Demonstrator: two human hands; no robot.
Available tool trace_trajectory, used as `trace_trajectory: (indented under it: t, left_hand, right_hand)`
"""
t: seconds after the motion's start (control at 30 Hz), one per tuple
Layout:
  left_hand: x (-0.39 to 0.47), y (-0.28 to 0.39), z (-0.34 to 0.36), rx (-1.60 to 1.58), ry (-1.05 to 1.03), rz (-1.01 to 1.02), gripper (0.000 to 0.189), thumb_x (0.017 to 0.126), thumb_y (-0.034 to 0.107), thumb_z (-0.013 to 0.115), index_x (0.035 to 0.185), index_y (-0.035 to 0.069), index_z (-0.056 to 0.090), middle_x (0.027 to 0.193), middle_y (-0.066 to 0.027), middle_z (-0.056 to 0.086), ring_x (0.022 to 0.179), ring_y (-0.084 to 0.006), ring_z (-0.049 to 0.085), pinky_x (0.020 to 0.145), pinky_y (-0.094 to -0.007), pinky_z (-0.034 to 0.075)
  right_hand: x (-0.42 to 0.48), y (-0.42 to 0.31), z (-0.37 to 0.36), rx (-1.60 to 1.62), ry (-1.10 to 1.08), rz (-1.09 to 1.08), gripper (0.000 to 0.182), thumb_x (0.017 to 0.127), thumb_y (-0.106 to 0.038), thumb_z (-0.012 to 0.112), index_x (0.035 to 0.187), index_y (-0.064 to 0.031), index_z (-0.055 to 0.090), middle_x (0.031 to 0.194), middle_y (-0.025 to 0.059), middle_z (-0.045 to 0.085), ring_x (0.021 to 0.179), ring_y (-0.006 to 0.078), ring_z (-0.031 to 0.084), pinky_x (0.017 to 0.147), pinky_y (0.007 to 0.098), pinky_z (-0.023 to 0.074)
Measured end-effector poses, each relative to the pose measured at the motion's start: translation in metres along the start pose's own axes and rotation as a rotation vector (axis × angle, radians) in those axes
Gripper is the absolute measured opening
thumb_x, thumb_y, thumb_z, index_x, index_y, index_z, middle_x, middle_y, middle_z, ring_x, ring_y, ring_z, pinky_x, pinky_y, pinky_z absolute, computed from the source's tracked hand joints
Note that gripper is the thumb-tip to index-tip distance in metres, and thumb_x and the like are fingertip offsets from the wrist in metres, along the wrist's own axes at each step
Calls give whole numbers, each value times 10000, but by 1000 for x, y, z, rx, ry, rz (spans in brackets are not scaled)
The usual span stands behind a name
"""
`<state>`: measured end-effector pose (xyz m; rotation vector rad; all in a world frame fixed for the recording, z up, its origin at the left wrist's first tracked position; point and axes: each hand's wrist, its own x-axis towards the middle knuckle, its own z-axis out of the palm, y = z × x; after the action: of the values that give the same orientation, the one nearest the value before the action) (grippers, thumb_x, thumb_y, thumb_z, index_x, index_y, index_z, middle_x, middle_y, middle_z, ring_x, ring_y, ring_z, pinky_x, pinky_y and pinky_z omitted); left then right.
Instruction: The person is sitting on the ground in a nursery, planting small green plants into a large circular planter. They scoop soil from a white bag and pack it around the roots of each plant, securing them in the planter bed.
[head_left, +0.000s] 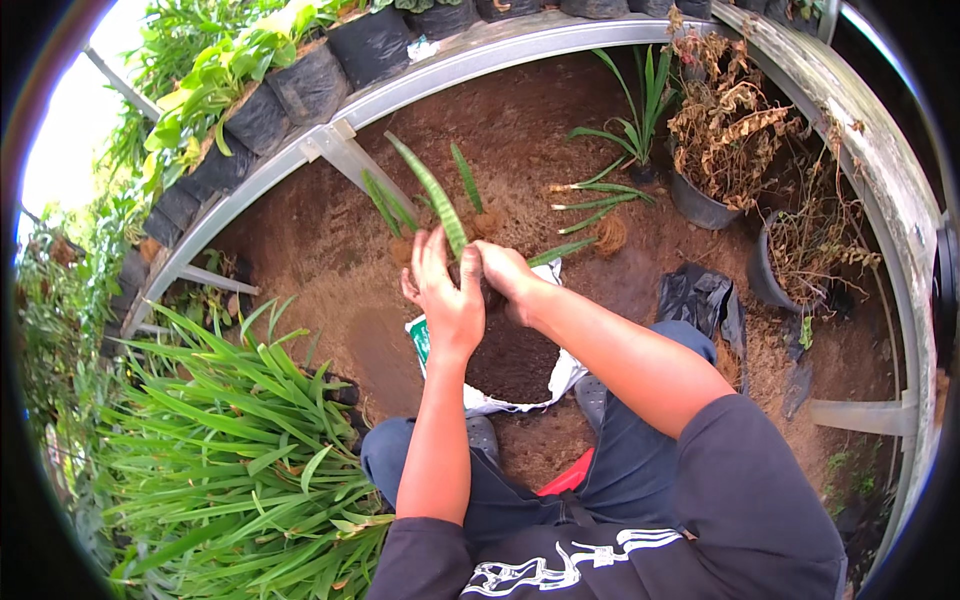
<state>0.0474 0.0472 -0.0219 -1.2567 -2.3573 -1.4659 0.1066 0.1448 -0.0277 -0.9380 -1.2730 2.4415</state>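
My left hand (448, 300) and my right hand (507, 276) come together above a white sack of dark soil (517, 360). Between them rises a long green snake plant leaf (437, 192), tilted up and to the left; its lower end is hidden by my hands. The fingers of my left hand are stretched out along the leaf's base, and whether they grip it cannot be told. My right hand is curled around the base. Beyond my hands, shorter snake plant cuttings (466, 178) stand with brown fibrous clumps (489, 223) at their bases.
More cut leaves (600, 201) lie on the ground near a brown fibre ball (610, 235). At right are a crumpled black plastic bag (701, 300) and pots of dried plants (705, 202). Dense strap-leaved plants (247, 442) fill the left. A metal-edged bench (495, 56) with black grow bags (307, 82) curves behind.
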Motion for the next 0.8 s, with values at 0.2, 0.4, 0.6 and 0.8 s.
trace_trajectory:
  t: [0.2, 0.4, 0.6, 0.8]
  left_hand:
    - [-1, 13, -2, -316, -132, -152, 429, 1076, 286, 516, 1292, -71, 619, 1188, -158, 698, 1105, -195, 638, 990, -349, 477]
    - [-19, 2, 24, -540, -41, -122, 425, 1083, 255, 474, 1302, -89, 595, 1248, -176, 673, 1162, -245, 623, 1052, -373, 453]
    - [8, 32, -9, -582, -64, -23, 583, 1031, 372, 535, 1436, -44, 482, 1395, -162, 582, 1322, -249, 514, 1136, -411, 363]
    - [-3, 25, 4, -530, -61, -86, 421, 1073, 287, 530, 1251, -78, 640, 1161, -160, 702, 1116, -221, 631, 1016, -357, 464]
  right_hand:
    - [15, 12, -2, -397, 130, -154, 492, 1019, -408, 477, 1176, 6, 691, 1195, 200, 694, 1107, 289, 638, 927, 428, 486]
    - [-9, 2, -10, -481, 91, -187, 542, 994, -408, 473, 1166, 61, 681, 1201, 324, 664, 1186, 420, 639, 991, 486, 488]
    - [-20, -14, -6, -394, 27, -260, 552, 989, -416, 463, 1074, 78, 694, 1080, 277, 712, 1068, 344, 697, 891, 462, 504]
    - [-27, -7, -5, -491, 42, -407, 501, 995, -380, 454, 1075, 51, 695, 1074, 309, 695, 1078, 446, 670, 906, 483, 511]
